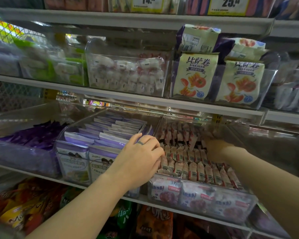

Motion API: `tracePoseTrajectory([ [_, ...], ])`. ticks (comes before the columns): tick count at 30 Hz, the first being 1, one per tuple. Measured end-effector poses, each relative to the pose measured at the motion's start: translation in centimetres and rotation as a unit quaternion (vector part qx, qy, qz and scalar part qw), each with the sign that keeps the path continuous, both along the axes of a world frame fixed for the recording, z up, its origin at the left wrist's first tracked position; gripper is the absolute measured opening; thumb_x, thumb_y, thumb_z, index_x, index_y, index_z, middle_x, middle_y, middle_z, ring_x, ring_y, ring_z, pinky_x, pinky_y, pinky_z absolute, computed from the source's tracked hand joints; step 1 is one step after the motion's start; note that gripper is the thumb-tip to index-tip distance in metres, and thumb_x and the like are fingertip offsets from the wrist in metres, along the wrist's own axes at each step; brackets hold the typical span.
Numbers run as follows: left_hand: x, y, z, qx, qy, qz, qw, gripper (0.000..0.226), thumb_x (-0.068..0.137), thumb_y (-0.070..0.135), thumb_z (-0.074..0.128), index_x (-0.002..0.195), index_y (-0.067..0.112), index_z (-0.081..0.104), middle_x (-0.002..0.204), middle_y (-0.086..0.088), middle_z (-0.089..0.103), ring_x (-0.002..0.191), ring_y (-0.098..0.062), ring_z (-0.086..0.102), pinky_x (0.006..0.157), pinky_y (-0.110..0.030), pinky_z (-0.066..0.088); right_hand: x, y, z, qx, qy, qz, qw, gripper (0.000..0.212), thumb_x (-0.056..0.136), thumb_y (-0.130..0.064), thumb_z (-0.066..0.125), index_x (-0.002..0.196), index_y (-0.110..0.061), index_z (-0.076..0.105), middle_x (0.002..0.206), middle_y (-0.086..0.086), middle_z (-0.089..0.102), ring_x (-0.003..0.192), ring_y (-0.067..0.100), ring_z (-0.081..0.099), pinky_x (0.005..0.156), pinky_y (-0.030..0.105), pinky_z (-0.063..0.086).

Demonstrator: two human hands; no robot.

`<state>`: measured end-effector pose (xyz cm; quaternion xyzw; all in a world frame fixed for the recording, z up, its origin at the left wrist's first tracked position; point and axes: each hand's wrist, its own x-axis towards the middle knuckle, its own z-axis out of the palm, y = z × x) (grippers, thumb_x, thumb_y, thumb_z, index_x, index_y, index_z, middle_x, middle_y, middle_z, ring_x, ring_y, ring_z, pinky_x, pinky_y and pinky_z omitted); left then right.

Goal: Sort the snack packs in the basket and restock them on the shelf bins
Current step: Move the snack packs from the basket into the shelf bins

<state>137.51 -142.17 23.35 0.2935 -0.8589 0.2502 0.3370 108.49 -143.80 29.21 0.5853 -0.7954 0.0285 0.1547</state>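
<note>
A clear shelf bin (248, 203) on the middle shelf holds rows of small pink-and-white snack packs (195, 170) standing upright. My left hand (138, 161), with a ring on one finger, reaches over the bin's left edge and its curled fingertips touch the packs in the front-left rows. My right hand (216, 149) is deep in the bin on the right side, fingers down among the packs at the back; its fingertips are hidden and blurred. No basket is in view.
Left of that bin stands a clear bin of purple-and-white packs (86, 152), then one with dark purple packs (29, 137). The shelf above holds bins of white-red candies (126, 73) and cream pizza-roll bags (193, 75). Orange and green bags (24, 204) fill the shelf below.
</note>
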Motion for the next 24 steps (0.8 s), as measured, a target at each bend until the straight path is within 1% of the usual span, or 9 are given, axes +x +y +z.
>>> tracePoseTrajectory([
  [2,-0.1,-0.1,0.0,0.002,-0.002,0.005,1.0,0.032,0.099,0.035,0.036,0.125,0.031,0.054,0.127,0.01,0.051,0.128,-0.01,0.038,0.117,-0.037,0.017,-0.6,-0.9,0.5,-0.014,-0.034,0.023,0.999,0.068,0.093,-0.016,0.047,0.152,-0.017,0.012,0.144,0.017,0.037,0.127,0.037,0.043,0.096,0.038,0.043],
  [6,-0.1,-0.4,0.2,0.004,0.001,0.006,1.0,0.03,0.098,0.035,0.039,0.124,0.031,0.054,0.125,0.01,0.05,0.126,-0.011,0.039,0.116,-0.036,0.018,-1.2,-2.8,0.2,-0.032,-0.066,0.035,0.997,0.057,0.095,-0.024,0.047,0.147,-0.013,0.026,0.146,0.015,0.037,0.131,0.032,0.04,0.109,0.04,0.034],
  [9,-0.1,-0.6,0.1,-0.002,-0.002,0.006,1.0,0.03,0.098,0.035,0.039,0.123,0.03,0.055,0.124,0.01,0.05,0.125,-0.012,0.039,0.115,-0.037,0.02,-1.1,-2.3,0.6,-0.035,-0.068,0.06,0.995,0.052,0.095,-0.025,0.047,0.144,-0.015,0.032,0.14,0.013,0.045,0.122,0.028,0.047,0.103,0.035,0.039],
  [11,-0.1,-0.5,-0.1,-0.002,0.0,0.003,1.0,0.029,0.098,0.035,0.04,0.122,0.03,0.056,0.125,0.009,0.051,0.128,-0.012,0.039,0.115,-0.037,0.019,-0.7,-1.3,1.2,-0.053,-0.081,0.058,0.994,0.059,0.092,-0.02,0.052,0.145,-0.017,0.029,0.142,0.013,0.044,0.123,0.03,0.048,0.1,0.035,0.041],
  [14,0.2,0.1,-0.3,-0.019,0.019,-0.007,1.0,0.023,0.095,0.031,0.048,0.113,0.028,0.061,0.12,0.007,0.055,0.125,-0.014,0.045,0.114,-0.038,0.02,1.1,0.7,1.6,-0.083,-0.067,0.064,0.992,0.063,0.088,-0.017,0.056,0.145,-0.027,0.032,0.145,0.009,0.043,0.126,0.031,0.045,0.103,0.041,0.041],
  [16,0.8,0.7,-0.7,-0.035,0.047,-0.009,0.998,0.018,0.09,0.025,0.055,0.105,0.026,0.066,0.113,0.006,0.059,0.119,-0.016,0.052,0.112,-0.04,0.026,3.7,2.6,1.1,-0.114,-0.022,0.081,0.99,0.061,0.087,-0.02,0.056,0.143,-0.031,0.036,0.148,0.004,0.039,0.132,0.03,0.039,0.109,0.048,0.033],
  [18,1.8,1.3,-1.6,-0.053,0.094,-0.012,0.994,0.018,0.085,0.018,0.06,0.101,0.023,0.068,0.108,0.003,0.062,0.109,-0.018,0.058,0.108,-0.043,0.035,6.9,4.7,-0.2,-0.193,0.007,0.163,0.968,0.049,0.086,-0.021,0.055,0.135,-0.029,0.049,0.139,0.001,0.049,0.125,0.027,0.046,0.106,0.048,0.036],
  [21,4.0,2.4,-4.2,-0.086,0.176,-0.011,0.981,0.022,0.082,0.014,0.057,0.101,0.018,0.068,0.104,0.0,0.064,0.098,-0.019,0.06,0.101,-0.043,0.041,12.0,7.3,-3.5,-0.313,-0.003,0.308,0.898,0.027,0.088,-0.02,0.059,0.114,-0.024,0.065,0.112,-0.005,0.065,0.101,0.018,0.061,0.089,0.043,0.049],
  [24,6.9,3.4,-8.3,-0.09,0.243,0.026,0.966,0.024,0.086,0.016,0.05,0.103,0.017,0.067,0.103,0.0,0.063,0.098,-0.018,0.056,0.102,-0.041,0.039,16.8,8.7,-8.0,-0.33,-0.036,0.412,0.848,0.017,0.086,-0.017,0.063,0.102,-0.02,0.069,0.093,-0.005,0.067,0.084,0.015,0.063,0.073,0.035,0.052],
])
